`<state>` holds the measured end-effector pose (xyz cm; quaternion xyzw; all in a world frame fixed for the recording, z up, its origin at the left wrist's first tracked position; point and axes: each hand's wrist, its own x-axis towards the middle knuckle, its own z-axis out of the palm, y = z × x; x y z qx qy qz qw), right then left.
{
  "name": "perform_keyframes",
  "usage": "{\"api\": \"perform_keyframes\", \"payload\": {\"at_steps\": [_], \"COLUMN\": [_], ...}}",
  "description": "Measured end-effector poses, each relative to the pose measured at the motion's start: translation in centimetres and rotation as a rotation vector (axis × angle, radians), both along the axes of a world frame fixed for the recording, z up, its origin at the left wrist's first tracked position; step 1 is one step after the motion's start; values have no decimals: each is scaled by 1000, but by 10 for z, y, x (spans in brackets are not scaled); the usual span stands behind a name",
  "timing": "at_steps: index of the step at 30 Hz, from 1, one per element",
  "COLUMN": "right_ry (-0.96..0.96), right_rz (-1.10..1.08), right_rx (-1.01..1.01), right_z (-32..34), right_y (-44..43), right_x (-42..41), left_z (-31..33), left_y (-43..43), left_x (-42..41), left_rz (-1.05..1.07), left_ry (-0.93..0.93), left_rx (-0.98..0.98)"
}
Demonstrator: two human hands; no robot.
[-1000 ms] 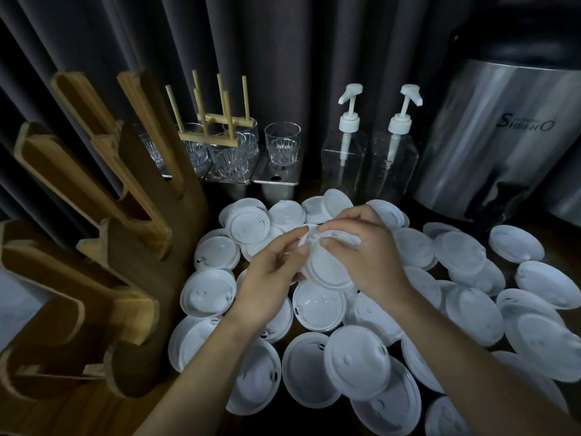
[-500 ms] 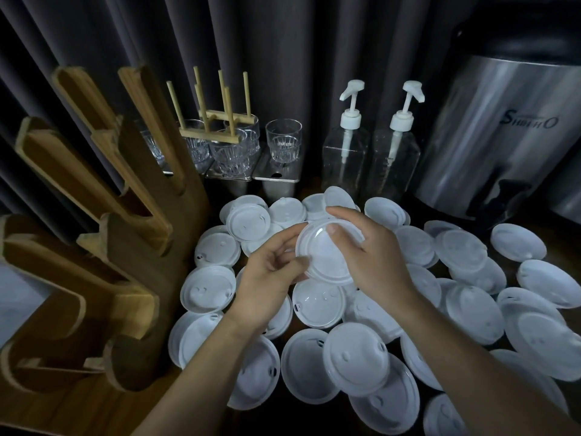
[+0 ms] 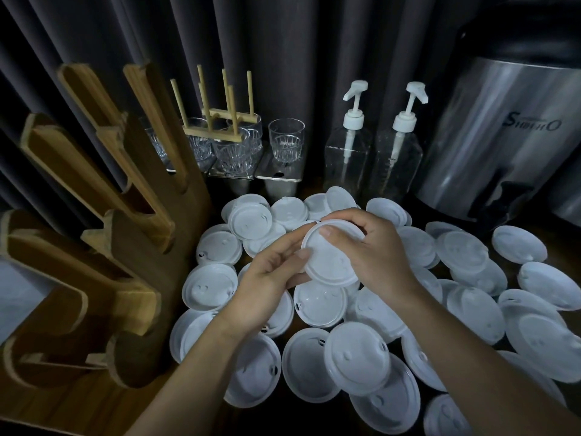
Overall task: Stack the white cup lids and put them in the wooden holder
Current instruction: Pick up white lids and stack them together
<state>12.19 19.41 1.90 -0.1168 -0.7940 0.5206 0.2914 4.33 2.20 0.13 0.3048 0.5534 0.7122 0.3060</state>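
Note:
Both hands hold one white cup lid [image 3: 331, 258] above the pile, its face turned toward me. My left hand [image 3: 270, 278] pinches its left rim between thumb and fingers. My right hand [image 3: 372, 250] grips the right and top rim, thumb on the face. Whether more lids sit behind it I cannot tell. Several loose white lids [image 3: 358, 357] lie scattered over the dark counter under and around the hands. The wooden holder [image 3: 125, 253], with slanted slots, stands at the left; its visible slots hold no lids.
Behind the lids stand glass tumblers [image 3: 286, 140] on metal tins, a small wooden peg rack [image 3: 220, 121] and two clear pump bottles [image 3: 349, 152]. A steel drinks urn [image 3: 503, 136] fills the back right. Dark curtains hang behind.
The held lid has been lifted slightly and turned from tilted to facing me. My left thumb has moved onto its left rim. The camera view has shifted a little.

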Motion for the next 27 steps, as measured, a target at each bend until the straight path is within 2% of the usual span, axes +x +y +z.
{"api": "perform_keyframes", "payload": {"at_steps": [6, 11, 15, 22, 27], "right_ry": [-91, -149, -250, -651, -695], "right_rz": [73, 28, 4, 51, 51], "right_rx": [-32, 0, 196, 443, 509], "right_z": [-3, -8, -11, -18, -19], "right_y": [3, 3, 8, 11, 3], "right_x": [2, 7, 11, 23, 20], "left_z": [0, -3, -4, -2, -5], "left_y": [-4, -11, -15, -23, -19], "left_x": [-5, -12, -19, -29, -26], "left_rz": [138, 254, 378, 475, 457], "left_ry": [-83, -84, -107, -234, -233], "left_rx": [-17, -68, -90, -114, -144]}}
